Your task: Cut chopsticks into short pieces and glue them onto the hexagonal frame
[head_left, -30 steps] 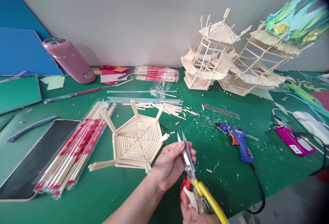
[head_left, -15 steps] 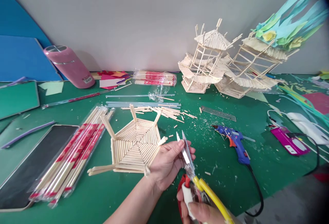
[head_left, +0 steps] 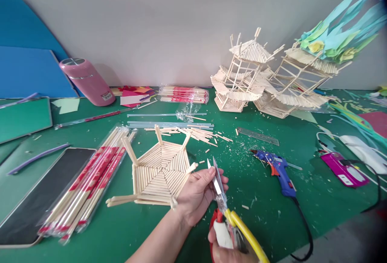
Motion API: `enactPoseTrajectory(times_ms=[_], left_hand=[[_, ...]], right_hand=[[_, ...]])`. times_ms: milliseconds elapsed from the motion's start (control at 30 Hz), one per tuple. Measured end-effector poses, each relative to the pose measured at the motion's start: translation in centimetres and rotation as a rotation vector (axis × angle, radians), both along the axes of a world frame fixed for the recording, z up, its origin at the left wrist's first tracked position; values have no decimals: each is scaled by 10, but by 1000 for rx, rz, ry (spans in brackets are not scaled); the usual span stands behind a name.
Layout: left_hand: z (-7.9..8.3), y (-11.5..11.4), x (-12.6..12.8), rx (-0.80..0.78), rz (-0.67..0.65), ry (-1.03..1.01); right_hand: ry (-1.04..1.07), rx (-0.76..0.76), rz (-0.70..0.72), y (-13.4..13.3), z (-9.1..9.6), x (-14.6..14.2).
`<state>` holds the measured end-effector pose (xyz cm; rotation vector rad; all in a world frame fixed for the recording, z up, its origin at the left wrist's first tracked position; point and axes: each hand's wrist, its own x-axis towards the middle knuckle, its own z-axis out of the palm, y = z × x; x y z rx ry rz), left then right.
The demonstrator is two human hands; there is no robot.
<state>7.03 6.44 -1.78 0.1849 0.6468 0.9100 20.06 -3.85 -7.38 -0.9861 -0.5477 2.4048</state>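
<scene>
My left hand (head_left: 198, 192) pinches the steel blades of the snips (head_left: 218, 182) between thumb and fingers, just right of the hexagonal stick roof panel (head_left: 160, 170). My right hand (head_left: 231, 249) at the bottom edge grips the yellow handles of the snips (head_left: 244, 230) together with a red and white object I cannot name. The blade tips point up and stand slightly apart.
On the green mat (head_left: 256, 210) lie packs of chopsticks (head_left: 87, 182), loose cut sticks (head_left: 196, 132), a blue glue gun (head_left: 279, 170) with its cord, a ruler (head_left: 256, 135), a dark tablet (head_left: 39, 192) and a pink bottle (head_left: 87, 81). Stick pavilion models (head_left: 260, 77) stand at the back right.
Both hands stay on the snips in the same grip. The view has shifted a little, so everything on the mat sits slightly lower in the picture.
</scene>
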Motion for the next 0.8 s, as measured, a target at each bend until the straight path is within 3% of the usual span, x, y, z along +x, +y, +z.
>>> enactPoseTrajectory(times_ms=[167,267,567,800], left_hand=[[4,0,-3,15,1,-20],[6,-1,-4,30,-4,-34],[2,-1,-4,33,-16,-50],[1,0,-4,34,-29,-58]], right_hand=[[-44,14,-57,-2,-41,-19],[-65,10,-94,-4,-53,-26],[-83,-64,-158,-9,-50,-30],[-48,-232,-196,-7,-47,-26]])
